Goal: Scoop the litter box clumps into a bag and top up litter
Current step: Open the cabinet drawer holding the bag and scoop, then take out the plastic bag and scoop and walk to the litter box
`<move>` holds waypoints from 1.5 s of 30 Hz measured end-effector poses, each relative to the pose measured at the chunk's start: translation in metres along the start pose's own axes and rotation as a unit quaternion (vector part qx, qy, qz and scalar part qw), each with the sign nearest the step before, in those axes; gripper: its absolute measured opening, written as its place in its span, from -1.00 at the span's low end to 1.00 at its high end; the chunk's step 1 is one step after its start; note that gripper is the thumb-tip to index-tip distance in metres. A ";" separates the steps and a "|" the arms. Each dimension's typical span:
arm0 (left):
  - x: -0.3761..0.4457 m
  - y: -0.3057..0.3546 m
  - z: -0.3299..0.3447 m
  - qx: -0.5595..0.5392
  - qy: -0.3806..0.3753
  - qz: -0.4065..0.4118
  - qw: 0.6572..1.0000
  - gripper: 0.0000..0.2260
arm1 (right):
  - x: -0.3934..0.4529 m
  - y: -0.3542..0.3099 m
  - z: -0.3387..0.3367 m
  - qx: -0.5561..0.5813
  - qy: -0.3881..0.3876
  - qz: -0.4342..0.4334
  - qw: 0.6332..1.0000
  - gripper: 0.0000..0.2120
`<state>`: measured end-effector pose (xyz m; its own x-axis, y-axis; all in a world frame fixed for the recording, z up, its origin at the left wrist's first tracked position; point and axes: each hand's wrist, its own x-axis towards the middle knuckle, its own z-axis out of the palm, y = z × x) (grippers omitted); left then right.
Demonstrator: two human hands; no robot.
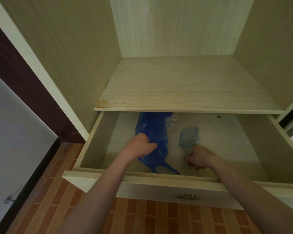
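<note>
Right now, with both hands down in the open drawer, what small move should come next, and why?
Probably lift both hands straight up out of the drawer: the left hand already grips the blue bag, and the right hand holds the scoop by its handle.

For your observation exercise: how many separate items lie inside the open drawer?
3: a blue bag gripped by the left hand, a litter scoop held by the right hand, and something pale at the back; the shelf may hide more.

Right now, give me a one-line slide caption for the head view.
Left hand grips a blue plastic bag and right hand the litter scoop handle, inside the open drawer.
</note>
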<state>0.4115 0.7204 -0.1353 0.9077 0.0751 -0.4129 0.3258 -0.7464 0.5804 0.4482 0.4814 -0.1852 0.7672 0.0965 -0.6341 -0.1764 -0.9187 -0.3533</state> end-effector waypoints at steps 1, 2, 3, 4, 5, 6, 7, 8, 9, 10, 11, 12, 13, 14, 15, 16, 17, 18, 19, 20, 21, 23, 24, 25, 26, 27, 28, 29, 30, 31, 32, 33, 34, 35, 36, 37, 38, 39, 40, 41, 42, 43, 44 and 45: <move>-0.002 0.000 -0.001 -0.013 0.001 0.001 1.000 -0.71 | 0.000 0.000 0.000 0.041 0.010 0.005 0.999 -0.78; -0.004 0.000 -0.002 -0.025 0.001 0.002 1.000 -0.73 | 0.001 0.000 -0.001 0.088 0.017 0.014 0.996 -0.79; -0.006 0.001 -0.003 -0.038 0.000 0.002 0.999 -0.74 | 0.001 0.001 -0.002 0.131 0.022 0.026 0.991 -0.80; -0.008 0.002 -0.004 -0.054 0.001 0.001 0.999 -0.76 | -0.001 0.001 -0.003 0.168 0.024 0.037 0.985 -0.81; -0.011 0.004 -0.005 -0.072 0.001 0.001 0.997 -0.80 | -0.002 0.001 -0.004 0.197 0.023 0.045 0.979 -0.82; -0.014 0.007 -0.007 -0.095 0.001 0.001 0.996 -0.84 | -0.003 0.001 -0.004 0.220 0.021 0.050 0.974 -0.82; -0.018 0.011 -0.009 -0.118 0.000 0.001 0.993 -0.87 | -0.004 0.001 -0.004 0.235 0.023 0.052 0.970 -0.80; -0.021 0.015 -0.012 -0.143 0.000 0.001 0.990 -0.89 | -0.005 0.001 -0.004 0.246 0.026 0.051 0.968 -0.77; -0.025 0.019 -0.015 -0.170 0.002 0.002 0.985 -0.89 | -0.006 0.000 -0.004 0.253 0.032 0.050 0.966 -0.74; -0.029 0.024 -0.017 -0.200 0.005 0.004 0.980 -0.89 | -0.007 0.000 -0.005 0.258 0.040 0.047 0.964 -0.72; -0.033 0.027 -0.020 -0.232 0.010 0.006 0.973 -0.90 | -0.009 -0.001 -0.006 0.258 0.050 0.042 0.964 -0.71; -0.035 0.031 -0.023 -0.260 0.018 0.009 0.965 -0.90 | -0.011 -0.002 -0.006 0.256 0.058 0.036 0.964 -0.71; -0.038 0.034 -0.025 -0.284 0.028 0.014 0.958 -0.91 | -0.013 -0.003 -0.007 0.256 0.064 0.031 0.964 -0.70; -0.040 0.036 -0.028 -0.303 0.039 0.019 0.952 -0.92 | -0.015 -0.005 -0.007 0.259 0.068 0.029 0.963 -0.69; -0.042 0.039 -0.031 -0.320 0.049 0.024 0.946 -0.93 | -0.018 -0.005 -0.008 0.265 0.070 0.027 0.961 -0.69; -0.044 0.041 -0.034 -0.338 0.056 0.030 0.939 -0.94 | -0.020 -0.006 -0.009 0.274 0.071 0.025 0.959 -0.69; -0.046 0.044 -0.039 -0.356 0.060 0.038 0.932 -0.95 | -0.023 -0.007 -0.011 0.286 0.072 0.022 0.955 -0.69; -0.050 0.047 -0.044 -0.372 0.063 0.046 0.925 -0.93 | -0.027 -0.007 -0.012 0.298 0.074 0.018 0.952 -0.68; -0.054 0.050 -0.049 -0.385 0.064 0.054 0.919 -0.89 | -0.031 -0.008 -0.013 0.306 0.078 0.014 0.949 -0.69; -0.059 0.053 -0.054 -0.397 0.066 0.062 0.913 -0.85 | -0.034 -0.008 -0.014 0.310 0.084 0.009 0.947 -0.69; -0.065 0.055 -0.059 -0.407 0.068 0.070 0.908 -0.82 | -0.038 -0.008 -0.015 0.311 0.091 0.003 0.946 -0.69; -0.076 0.059 -0.069 -0.424 0.069 0.084 0.899 -0.78 | -0.047 -0.007 -0.018 0.311 0.102 -0.009 0.945 -0.69; -0.082 0.060 -0.073 -0.431 0.067 0.090 0.896 -0.77 | -0.053 -0.005 -0.018 0.313 0.105 -0.016 0.944 -0.68; -0.088 0.062 -0.077 -0.434 0.067 0.095 0.893 -0.77 | -0.059 -0.004 -0.019 0.313 0.109 -0.022 0.943 -0.68; -0.093 0.063 -0.080 -0.435 0.069 0.099 0.893 -0.79 | -0.065 -0.004 -0.020 0.315 0.114 -0.027 0.942 -0.68; -0.099 0.064 -0.083 -0.434 0.071 0.104 0.892 -0.83 | -0.072 -0.003 -0.021 0.318 0.120 -0.030 0.940 -0.67; -0.106 0.065 -0.085 -0.436 0.072 0.111 0.890 -0.86 | -0.078 -0.002 -0.021 0.323 0.127 -0.033 0.937 -0.66; -0.111 0.066 -0.087 -0.441 0.069 0.119 0.887 -0.87 | -0.084 -0.002 -0.022 0.330 0.133 -0.037 0.934 -0.65; -0.117 0.068 -0.088 -0.450 0.064 0.126 0.882 -0.86 | -0.091 -0.003 -0.022 0.342 0.137 -0.043 0.929 -0.64; -0.124 0.070 -0.090 -0.459 0.059 0.133 0.876 -0.86 | -0.098 -0.003 -0.023 0.354 0.139 -0.051 0.923 -0.64; -0.131 0.072 -0.092 -0.466 0.056 0.139 0.872 -0.88 | -0.108 -0.003 -0.024 0.360 0.145 -0.059 0.920 -0.65; -0.140 0.073 -0.094 -0.469 0.055 0.143 0.870 -0.91 | -0.119 -0.004 -0.025 0.357 0.153 -0.069 0.919 -0.65; -0.147 0.073 -0.095 -0.468 0.058 0.147 0.870 -0.94 | -0.131 -0.005 -0.026 0.353 0.163 -0.082 0.918 -0.66; -0.156 0.072 -0.097 -0.461 0.062 0.150 0.872 -0.96 | -0.142 -0.006 -0.028 0.355 0.170 -0.094 0.914 -0.67; -0.164 0.070 -0.098 -0.452 0.069 0.154 0.876 -0.96 | -0.153 -0.008 -0.029 0.365 0.174 -0.105 0.909 -0.69; -0.172 0.067 -0.099 -0.446 0.075 0.158 0.878 -0.95 | -0.162 -0.009 -0.031 0.378 0.175 -0.112 0.902 -0.69; -0.180 0.065 -0.100 -0.448 0.080 0.160 0.876 -0.94 | -0.169 -0.011 -0.033 0.394 0.175 -0.116 0.895 -0.69; -0.188 0.062 -0.102 -0.456 0.085 0.163 0.871 -0.93 | -0.175 -0.014 -0.034 0.410 0.172 -0.124 0.887 -0.67; -0.196 0.061 -0.104 -0.467 0.091 0.167 0.864 -0.93 | -0.182 -0.017 -0.035 0.424 0.165 -0.137 0.880 -0.65; -0.204 0.059 -0.106 -0.477 0.102 0.168 0.857 -0.92 | -0.187 -0.021 -0.035 0.433 0.157 -0.158 0.874 -0.65; -0.211 0.057 -0.109 -0.483 0.115 0.168 0.851 -0.92 | -0.193 -0.025 -0.034 0.439 0.147 -0.179 0.868 -0.65; -0.219 0.055 -0.111 -0.487 0.129 0.169 0.847 -0.92 | -0.198 -0.029 -0.034 0.442 0.138 -0.201 0.863 -0.65; -0.226 0.052 -0.112 -0.488 0.145 0.170 0.844 -0.92 | -0.203 -0.034 -0.033 0.447 0.128 -0.222 0.857 -0.65; -0.234 0.049 -0.114 -0.488 0.163 0.168 0.841 -0.92 | -0.208 -0.039 -0.033 0.451 0.116 -0.242 0.851 -0.64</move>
<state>0.2452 0.7411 0.0699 0.9643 0.2647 0.0113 -0.0456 0.1239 0.9912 0.3158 0.4845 -0.0172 0.9674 0.2051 -0.1487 -0.1270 -0.1153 -0.9852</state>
